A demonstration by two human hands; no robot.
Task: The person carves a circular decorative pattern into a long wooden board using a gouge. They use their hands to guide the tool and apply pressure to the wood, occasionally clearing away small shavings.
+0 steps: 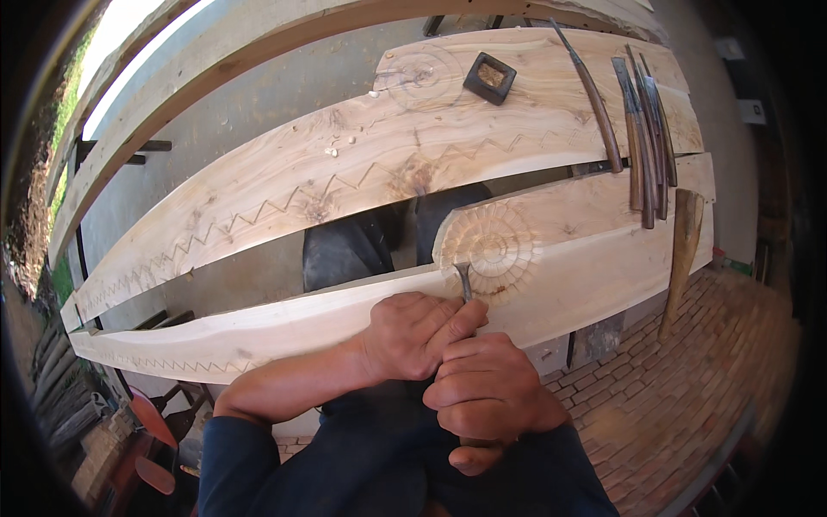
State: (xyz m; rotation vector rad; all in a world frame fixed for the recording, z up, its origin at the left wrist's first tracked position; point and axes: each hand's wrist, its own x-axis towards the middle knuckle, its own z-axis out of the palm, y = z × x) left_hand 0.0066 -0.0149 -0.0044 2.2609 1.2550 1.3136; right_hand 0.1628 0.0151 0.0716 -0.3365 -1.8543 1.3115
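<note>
A carving gouge (465, 280) has its metal tip at the lower left part of a round carved rosette (494, 248) on the near wooden board (594, 289). My left hand (418, 332) is closed around the gouge's shank, close to the blade. Just behind it, my right hand (491, 388) wraps round the handle, which the fingers mostly hide. Petal-like cuts ring the rosette's centre. On the far board (345, 168) a second circle (422, 76) is marked, and a zigzag line runs along its near edge.
Several chisels (646, 129) lie at the far board's right end, with a single gouge (594, 103) beside them. A dark square box (490, 78) sits near the marked circle. A wooden mallet (680, 258) lies across the near board's right end. Wood chips (332, 152) dot the far board. Bricks (680, 370) pave the floor.
</note>
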